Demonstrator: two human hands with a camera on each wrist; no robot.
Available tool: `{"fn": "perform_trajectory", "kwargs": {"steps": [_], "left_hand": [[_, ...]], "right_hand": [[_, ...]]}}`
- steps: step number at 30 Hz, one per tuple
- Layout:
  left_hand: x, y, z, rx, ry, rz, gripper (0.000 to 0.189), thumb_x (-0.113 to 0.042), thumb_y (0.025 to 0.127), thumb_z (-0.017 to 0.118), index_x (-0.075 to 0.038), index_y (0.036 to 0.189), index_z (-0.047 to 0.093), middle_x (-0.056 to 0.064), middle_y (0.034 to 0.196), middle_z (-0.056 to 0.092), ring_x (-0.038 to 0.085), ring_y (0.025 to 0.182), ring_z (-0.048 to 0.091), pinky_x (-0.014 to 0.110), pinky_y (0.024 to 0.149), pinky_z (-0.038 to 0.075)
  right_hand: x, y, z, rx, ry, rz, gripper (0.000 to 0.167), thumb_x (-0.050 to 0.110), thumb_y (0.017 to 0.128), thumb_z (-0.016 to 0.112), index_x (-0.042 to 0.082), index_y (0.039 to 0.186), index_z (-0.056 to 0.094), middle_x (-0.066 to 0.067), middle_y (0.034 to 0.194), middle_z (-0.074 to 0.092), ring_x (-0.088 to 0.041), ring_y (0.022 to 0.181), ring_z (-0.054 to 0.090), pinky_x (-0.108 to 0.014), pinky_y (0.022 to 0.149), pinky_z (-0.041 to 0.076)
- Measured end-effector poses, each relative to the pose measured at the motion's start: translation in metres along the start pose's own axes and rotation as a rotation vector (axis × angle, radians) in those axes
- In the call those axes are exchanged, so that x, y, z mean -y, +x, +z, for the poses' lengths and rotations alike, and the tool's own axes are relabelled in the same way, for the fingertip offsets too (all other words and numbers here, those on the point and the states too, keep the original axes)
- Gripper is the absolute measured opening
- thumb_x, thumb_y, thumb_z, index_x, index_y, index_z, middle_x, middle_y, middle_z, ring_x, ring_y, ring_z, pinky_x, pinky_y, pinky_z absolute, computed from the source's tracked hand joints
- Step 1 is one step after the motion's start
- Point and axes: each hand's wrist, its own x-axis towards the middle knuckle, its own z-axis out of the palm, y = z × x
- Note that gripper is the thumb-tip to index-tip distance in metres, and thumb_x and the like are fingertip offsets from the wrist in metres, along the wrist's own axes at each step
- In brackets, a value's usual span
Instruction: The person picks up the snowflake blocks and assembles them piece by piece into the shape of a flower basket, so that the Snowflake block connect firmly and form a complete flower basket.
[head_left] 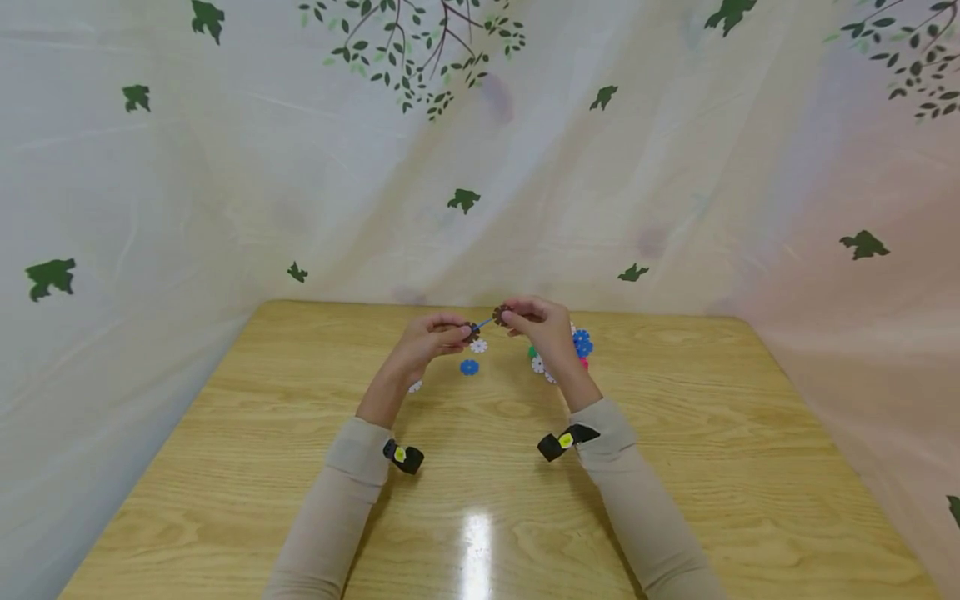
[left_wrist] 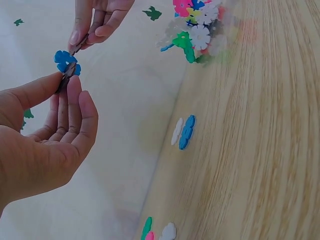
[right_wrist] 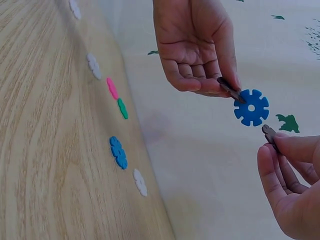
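Observation:
My left hand pinches a brown notched snowflake disc between thumb and fingertips. A blue notched disc is slotted into that brown disc and stands out from it toward the right. My right hand pinches a second brown disc by thumb and fingers. In the right wrist view, this brown disc is close to the blue disc's edge, with a small gap showing. Both hands are raised above the far part of the table. The head view shows the blue disc edge-on as a thin line.
On the wooden table lie a loose blue disc and a white disc. Pink and green discs lie further left. A pile of mixed discs sits beyond the right wrist. A patterned cloth hangs behind.

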Motion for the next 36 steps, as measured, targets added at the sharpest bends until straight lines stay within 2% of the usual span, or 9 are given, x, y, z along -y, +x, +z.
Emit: {"fn": "perform_trajectory", "kwargs": {"steps": [4, 8, 11, 19, 24, 28, 31, 36], "left_hand": [[0.000, 0.000, 0.000, 0.002, 0.022, -0.003, 0.022, -0.007, 0.100, 0.064, 0.004, 0.119, 0.062, -0.004, 0.093, 0.071, 0.010, 0.084, 0.069, 0.028, 0.085, 0.060], [-0.001, -0.001, 0.001, -0.004, 0.030, -0.010, 0.022, -0.008, 0.099, 0.065, 0.004, 0.118, 0.063, -0.003, 0.094, 0.071, 0.010, 0.084, 0.069, 0.042, 0.098, 0.057], [-0.002, -0.001, 0.003, -0.009, 0.029, -0.013, 0.021, -0.008, 0.099, 0.065, 0.003, 0.117, 0.063, -0.003, 0.094, 0.071, 0.010, 0.084, 0.069, 0.046, 0.101, 0.056], [0.000, 0.000, 0.008, -0.040, -0.009, -0.041, 0.029, -0.009, 0.098, 0.067, 0.005, 0.123, 0.066, -0.001, 0.100, 0.072, 0.013, 0.094, 0.069, 0.036, 0.097, 0.058], [0.001, 0.001, 0.010, -0.039, -0.049, -0.028, 0.032, -0.007, 0.098, 0.067, 0.008, 0.126, 0.066, -0.003, 0.098, 0.075, 0.011, 0.093, 0.071, 0.029, 0.092, 0.059], [0.000, -0.001, 0.012, -0.036, -0.122, -0.002, 0.031, 0.001, 0.097, 0.066, 0.014, 0.125, 0.064, -0.003, 0.089, 0.077, 0.009, 0.087, 0.074, 0.030, 0.092, 0.059], [0.000, -0.002, 0.013, -0.050, -0.125, 0.014, 0.028, 0.003, 0.095, 0.067, 0.014, 0.121, 0.066, -0.003, 0.086, 0.077, 0.010, 0.084, 0.074, 0.026, 0.086, 0.061], [-0.002, -0.004, 0.013, -0.073, -0.103, 0.025, 0.024, 0.002, 0.093, 0.070, 0.011, 0.116, 0.070, -0.003, 0.083, 0.078, 0.010, 0.080, 0.075, 0.029, 0.085, 0.061]], "right_hand": [[0.001, -0.001, 0.002, -0.010, 0.018, -0.009, 0.029, 0.001, 0.093, 0.072, -0.014, 0.118, 0.066, 0.003, 0.089, 0.071, -0.008, 0.077, 0.069, -0.022, 0.070, 0.061], [0.001, -0.001, 0.004, -0.003, 0.027, -0.020, 0.027, -0.001, 0.093, 0.071, -0.014, 0.116, 0.066, 0.003, 0.087, 0.071, -0.008, 0.075, 0.069, -0.023, 0.070, 0.061], [0.000, -0.001, 0.005, 0.011, 0.025, -0.023, 0.028, -0.001, 0.093, 0.071, -0.016, 0.116, 0.065, 0.003, 0.087, 0.070, -0.007, 0.075, 0.069, -0.023, 0.070, 0.061], [-0.001, -0.002, 0.008, 0.007, 0.016, -0.041, 0.026, 0.000, 0.092, 0.072, -0.013, 0.114, 0.068, -0.001, 0.088, 0.072, -0.008, 0.075, 0.069, -0.024, 0.070, 0.061], [-0.003, -0.002, 0.012, 0.004, -0.005, -0.072, 0.023, -0.001, 0.092, 0.073, -0.013, 0.111, 0.069, -0.009, 0.091, 0.074, -0.007, 0.075, 0.070, -0.025, 0.069, 0.062], [-0.003, -0.004, 0.015, -0.019, 0.003, -0.096, 0.022, -0.002, 0.090, 0.074, -0.014, 0.109, 0.070, -0.005, 0.087, 0.074, -0.006, 0.071, 0.069, -0.024, 0.068, 0.061], [-0.004, -0.004, 0.017, -0.040, 0.019, -0.109, 0.021, -0.003, 0.089, 0.075, -0.014, 0.107, 0.071, 0.003, 0.082, 0.073, -0.006, 0.068, 0.068, -0.023, 0.067, 0.061], [-0.005, -0.006, 0.019, -0.051, 0.028, -0.133, 0.019, -0.003, 0.088, 0.076, -0.012, 0.104, 0.073, 0.000, 0.080, 0.074, -0.007, 0.065, 0.067, -0.022, 0.065, 0.060]]}}
